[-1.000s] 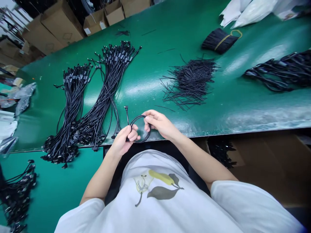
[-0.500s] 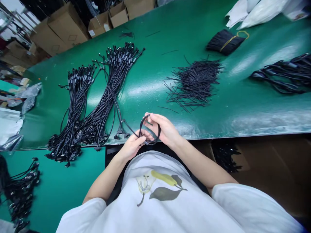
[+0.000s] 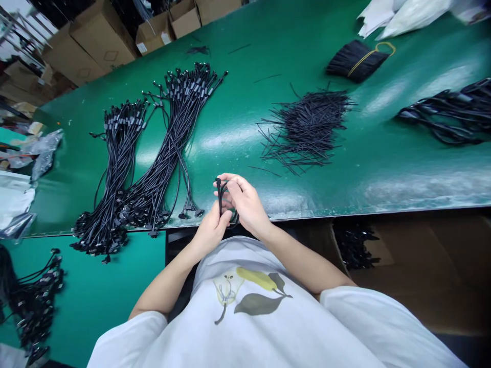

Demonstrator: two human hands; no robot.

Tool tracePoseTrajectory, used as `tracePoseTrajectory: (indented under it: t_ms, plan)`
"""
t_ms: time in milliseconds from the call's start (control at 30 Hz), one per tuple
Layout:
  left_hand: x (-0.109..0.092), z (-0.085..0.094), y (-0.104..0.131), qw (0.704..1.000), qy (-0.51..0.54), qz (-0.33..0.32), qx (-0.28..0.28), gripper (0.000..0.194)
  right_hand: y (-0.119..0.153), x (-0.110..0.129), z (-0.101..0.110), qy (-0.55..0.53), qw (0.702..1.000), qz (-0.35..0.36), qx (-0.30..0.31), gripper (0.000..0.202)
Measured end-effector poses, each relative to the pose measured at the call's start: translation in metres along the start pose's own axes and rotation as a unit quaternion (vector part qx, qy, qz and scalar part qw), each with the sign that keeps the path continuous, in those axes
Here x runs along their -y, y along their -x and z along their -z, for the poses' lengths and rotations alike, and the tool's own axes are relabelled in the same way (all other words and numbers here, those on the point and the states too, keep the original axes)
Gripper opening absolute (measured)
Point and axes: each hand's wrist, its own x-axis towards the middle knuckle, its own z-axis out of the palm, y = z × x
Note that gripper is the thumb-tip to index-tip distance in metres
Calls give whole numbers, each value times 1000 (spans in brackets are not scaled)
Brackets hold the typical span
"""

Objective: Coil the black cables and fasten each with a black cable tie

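A black cable (image 3: 220,197) is gathered into a narrow coil between my two hands, over the front edge of the table. My left hand (image 3: 212,225) is closed on the lower part of the coil, thumb across it. Around its upper part curl the fingers of my right hand (image 3: 245,200). A dark connector end (image 3: 218,181) sticks up at the top, by the right fingertips. Just left of my hands, a few loose connector ends (image 3: 191,210) lie at the table edge, part of a bundle of similar cables (image 3: 174,133).
Another cable bundle (image 3: 121,143) lies further left. Ahead to the right is a loose pile of short black ties (image 3: 307,128), with a banded tie bundle (image 3: 356,61) beyond. Coiled cables (image 3: 445,115) rest at far right. Cardboard boxes (image 3: 102,41) line the back edge.
The open round loop has been squeezed into a narrower coil. My right hand has moved left, closer to the left one, and the cable's connector end now points up.
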Motion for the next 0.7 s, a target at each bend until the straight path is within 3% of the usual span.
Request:
tracePoseTrajectory:
  t_ms: [167, 333, 467, 633, 700]
  plan:
    - [5, 4, 2, 996, 59, 18, 59, 29, -3, 7, 5, -43, 999, 1, -12, 39]
    - [14, -12, 2, 975, 198, 17, 103, 42, -2, 16, 0, -112, 994, -14, -7, 45]
    - [17, -19, 2, 978, 172, 14, 113, 35, 0, 17, -2, -63, 997, -39, 2, 49]
    - [17, -7, -6, 989, 98, 21, 110, 39, 1, 17, -6, -29, 997, 69, -2, 45]
    - [13, 1, -9, 987, 57, 33, 146, 37, 1, 18, -7, -18, 996, 77, 29, 44]
